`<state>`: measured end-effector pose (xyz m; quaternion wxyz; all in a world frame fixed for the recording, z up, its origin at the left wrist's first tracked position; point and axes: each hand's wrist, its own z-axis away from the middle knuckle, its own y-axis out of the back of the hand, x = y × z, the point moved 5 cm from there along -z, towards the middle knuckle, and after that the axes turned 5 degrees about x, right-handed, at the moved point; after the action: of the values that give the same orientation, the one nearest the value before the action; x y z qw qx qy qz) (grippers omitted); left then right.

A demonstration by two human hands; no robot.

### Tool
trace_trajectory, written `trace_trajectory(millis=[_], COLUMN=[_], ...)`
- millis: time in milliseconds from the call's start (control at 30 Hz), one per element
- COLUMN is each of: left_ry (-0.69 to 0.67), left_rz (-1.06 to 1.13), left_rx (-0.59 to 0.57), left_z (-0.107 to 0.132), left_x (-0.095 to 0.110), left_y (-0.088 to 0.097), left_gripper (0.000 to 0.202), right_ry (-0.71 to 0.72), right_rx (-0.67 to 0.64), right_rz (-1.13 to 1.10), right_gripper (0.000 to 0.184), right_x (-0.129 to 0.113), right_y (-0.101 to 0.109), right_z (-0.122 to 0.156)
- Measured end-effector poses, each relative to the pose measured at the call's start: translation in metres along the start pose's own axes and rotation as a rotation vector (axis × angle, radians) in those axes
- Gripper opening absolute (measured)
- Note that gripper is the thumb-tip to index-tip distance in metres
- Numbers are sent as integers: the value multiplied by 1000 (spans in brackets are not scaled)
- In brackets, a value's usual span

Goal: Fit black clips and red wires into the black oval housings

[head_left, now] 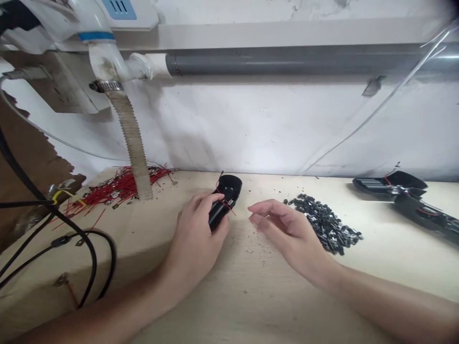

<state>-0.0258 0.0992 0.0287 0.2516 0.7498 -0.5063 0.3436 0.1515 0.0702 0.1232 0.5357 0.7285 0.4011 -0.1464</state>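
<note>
My left hand (pixel 201 224) is wrapped round a black plastic housing (pixel 230 186) with a flared, cup-shaped far end, shaped like a flashlight shell. A thin red wire (pixel 228 206) runs along it and sticks out past my fingers. My right hand (pixel 281 224) hovers just to the right, its thumb and fingertips drawn together. Whatever may be between those fingertips is too small or hidden to make out. Close behind the right hand lies a pile of small black parts with metal bits (pixel 328 224), which look like switches.
Red wires with metal tabs (pixel 114 191) are heaped at the back left, beside a ribbed hose (pixel 132 138). Black cables (pixel 95 258) loop over the left side. More black housings (pixel 390 184) lie at the far right. A wall with a grey pipe (pixel 287 62) closes off the back.
</note>
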Motion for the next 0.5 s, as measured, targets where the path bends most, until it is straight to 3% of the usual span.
trace_trajectory(millis=[133,233,333,367,433,500], left_ry=[66,97,-50,-143,-284,-381], left_rz=[-67,-109,-212,-187,-70,80], left_rx=[34,78,157,170,66,-235], left_z=[-14,-19,-10,-4,8,20], left_x=[-15,-19,-3,5,17,23], left_y=[3,8,13,14,8,-7], left_gripper=[35,46,59,53,39,37], right_ry=[88,168,218,211,184,203], right_rx=[-38,-39,-31,-26,-27,-75], right_rz=[51,92,146,149,133,147], right_gripper=[25,25,25,23,18,15], right_x=[-4,-6,-12,-17,-31,-53], right_y=[-2,-3,-6,-8,-10,-10], right_z=[2,6,15,18,21,19])
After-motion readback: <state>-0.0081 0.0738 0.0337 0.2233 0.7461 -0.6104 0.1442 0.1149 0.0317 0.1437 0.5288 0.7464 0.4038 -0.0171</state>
